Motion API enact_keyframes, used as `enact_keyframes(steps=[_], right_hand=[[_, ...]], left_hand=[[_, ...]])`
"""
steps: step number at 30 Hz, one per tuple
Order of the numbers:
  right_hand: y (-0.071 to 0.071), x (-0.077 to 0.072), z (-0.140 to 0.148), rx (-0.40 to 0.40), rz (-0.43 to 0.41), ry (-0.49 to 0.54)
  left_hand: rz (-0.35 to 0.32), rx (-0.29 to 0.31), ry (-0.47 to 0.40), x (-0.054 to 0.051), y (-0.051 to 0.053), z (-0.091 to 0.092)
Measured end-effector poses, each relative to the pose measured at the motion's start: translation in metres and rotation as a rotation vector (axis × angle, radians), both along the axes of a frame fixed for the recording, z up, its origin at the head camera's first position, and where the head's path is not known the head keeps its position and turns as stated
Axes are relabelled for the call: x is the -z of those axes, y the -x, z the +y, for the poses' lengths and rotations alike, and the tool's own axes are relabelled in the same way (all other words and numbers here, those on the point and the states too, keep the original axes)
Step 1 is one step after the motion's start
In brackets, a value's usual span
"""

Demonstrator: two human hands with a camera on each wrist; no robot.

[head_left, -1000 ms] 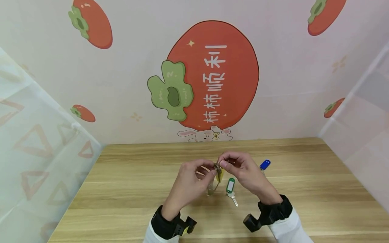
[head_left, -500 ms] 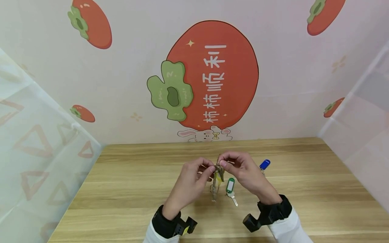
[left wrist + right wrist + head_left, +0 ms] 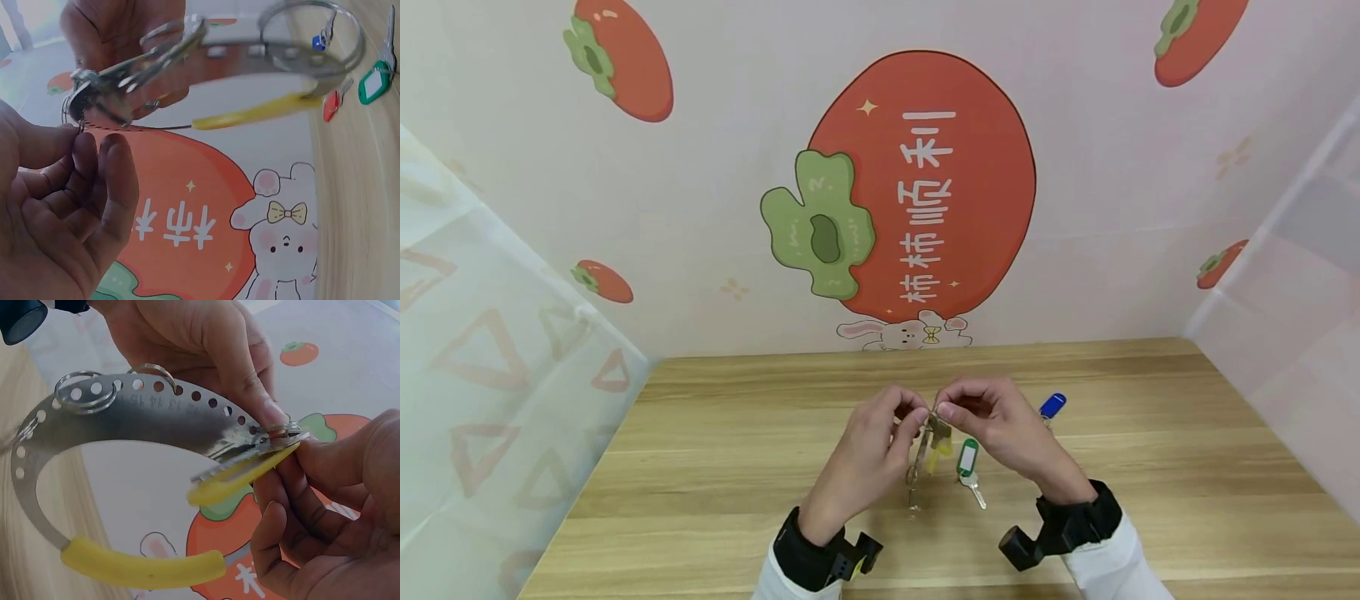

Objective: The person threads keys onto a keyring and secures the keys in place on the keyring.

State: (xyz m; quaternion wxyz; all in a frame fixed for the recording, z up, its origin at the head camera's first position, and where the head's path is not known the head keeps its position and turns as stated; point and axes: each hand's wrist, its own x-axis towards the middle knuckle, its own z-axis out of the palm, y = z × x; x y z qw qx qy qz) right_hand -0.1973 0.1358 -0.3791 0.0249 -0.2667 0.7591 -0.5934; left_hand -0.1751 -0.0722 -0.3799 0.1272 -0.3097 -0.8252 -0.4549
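Observation:
Between my hands hangs a large crescent-shaped metal key ring point(image 3: 150, 412), with a row of numbered holes and a yellow sleeve point(image 3: 144, 569) on its curved wire. Small split rings point(image 3: 84, 394) loop through some holes. My left hand point(image 3: 868, 442) pinches its end with thumb and fingertips. My right hand point(image 3: 1000, 421) meets it there, pinching small metal rings at the same end, beside a toothed key with a yellow edge point(image 3: 244, 478). Fingers partly cover the exact contact. On the table lies a key with a green tag point(image 3: 968, 458), close below the right hand.
A key with a blue tag point(image 3: 1053, 406) lies right of my right hand, partly hidden by it. In the left wrist view a red-tagged key point(image 3: 331, 109) also lies on the wooden table point(image 3: 737, 467). A printed cloth point(image 3: 1097, 208) stands behind the table, with cloth sides.
The key ring has swung down and left, so its plate and yellow sleeve hang lower beneath my fingertips. My left hand has risen slightly; my right hand stays almost in place.

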Motion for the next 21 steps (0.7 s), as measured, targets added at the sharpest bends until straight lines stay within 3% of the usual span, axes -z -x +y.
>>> enact_keyframes(steps=[6, 9, 15, 21], right_hand=[[-0.0005, 0.0001, -0.0005, 0.013, -0.013, 0.003], [-0.0009, -0.0001, 0.0000, 0.011, -0.012, 0.024], [-0.0002, 0.0008, 0.0000, -0.014, 0.004, 0.060], [0.0004, 0.0021, 0.0003, -0.017, 0.018, 0.062]], left_hand=[[-0.155, 0.039, -0.101, -0.0004, 0.0004, -0.0011], [-0.201, 0.051, -0.124, 0.0001, 0.0012, -0.0020], [-0.241, 0.091, -0.136, 0.0013, 0.0031, -0.0033], [-0.245, 0.110, -0.090, 0.0035, 0.0058, -0.0046]])
